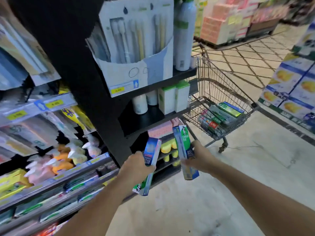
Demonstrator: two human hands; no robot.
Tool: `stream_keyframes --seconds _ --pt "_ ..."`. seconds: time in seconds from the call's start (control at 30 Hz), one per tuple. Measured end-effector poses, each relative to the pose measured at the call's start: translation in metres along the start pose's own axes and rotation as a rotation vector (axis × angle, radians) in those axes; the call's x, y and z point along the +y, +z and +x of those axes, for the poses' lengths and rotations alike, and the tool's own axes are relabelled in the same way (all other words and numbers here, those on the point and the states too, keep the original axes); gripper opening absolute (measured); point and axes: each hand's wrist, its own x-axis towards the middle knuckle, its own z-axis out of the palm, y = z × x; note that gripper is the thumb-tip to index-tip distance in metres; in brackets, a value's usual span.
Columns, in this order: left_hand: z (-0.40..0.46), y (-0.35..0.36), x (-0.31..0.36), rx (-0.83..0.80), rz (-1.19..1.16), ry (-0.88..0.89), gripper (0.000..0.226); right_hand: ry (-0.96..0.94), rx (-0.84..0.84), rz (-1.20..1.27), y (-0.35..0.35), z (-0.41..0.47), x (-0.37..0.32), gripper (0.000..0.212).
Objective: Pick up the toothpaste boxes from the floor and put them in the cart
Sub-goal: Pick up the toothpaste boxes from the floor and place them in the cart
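Head view: blue toothpaste box (152, 153) gripped by left hand (136, 165), green toothpaste box (185, 149) by right hand (201, 156). Boxes judged light, stiff; best held mid-length. Cart (221, 92) at one o'clock.

green toothpaste box (185, 145) centre frame: "DARLIE" vertical, large Chinese characters below | blue toothpaste box (150, 155) left of it: white Chinese characters, rest blurred | yellow price tag (117, 90) on white cardboard display (126, 77) upper centre: "9.90" | shelf tags (55, 104) left: too blurred | stacked cartons (289, 92) right: unreadable
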Motion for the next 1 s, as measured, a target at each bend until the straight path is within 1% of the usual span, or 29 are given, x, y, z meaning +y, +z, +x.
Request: stream_keyframes --seconds 0.1,0.27,0.33,0.5,0.6,0.7,0.8,0.87,0.93,1.0 --pt "0.031 0.012 0.061 -0.002 -0.030 0.054 0.047 0.055 0.032 0.020 -0.051 0.015 0.039 0.051" --pt "0.086 0.041 0.157 -0.116 -0.081 0.162 0.050 0.115 0.095 0.034 -0.142 0.030 0.107 0.054" --pt "0.104 0.051 0.198 -0.129 -0.056 0.204 0.049 0.149 0.119 0.044 -0.176 0.035 0.133 0.057" --pt "0.139 0.071 0.292 -0.137 0.013 0.277 0.062 0.201 0.181 0.084 -0.244 0.052 0.184 0.061" --pt "0.158 0.076 0.338 -0.183 0.011 0.310 0.054 0.226 0.218 0.118 -0.271 0.069 0.206 0.064" --pt "0.182 0.079 0.374 -0.196 -0.008 0.308 0.044 0.256 0.245 0.166 -0.290 0.093 0.224 0.063" --pt "0.213 0.083 0.401 -0.212 0.013 0.314 0.041 0.270 0.247 0.202 -0.308 0.126 0.237 0.062" --pt "0.242 0.088 0.416 -0.230 -0.023 0.332 0.041 0.281 0.241 0.186 -0.322 0.151 0.242 0.061" --pt "0.274 0.091 0.430 -0.235 -0.068 0.355 0.035 0.297 0.232 0.155 -0.338 0.177 0.244 0.060" --pt "0.305 0.090 0.443 -0.238 -0.094 0.347 0.037 0.317 0.234 0.142 -0.355 0.203 0.244 0.061"
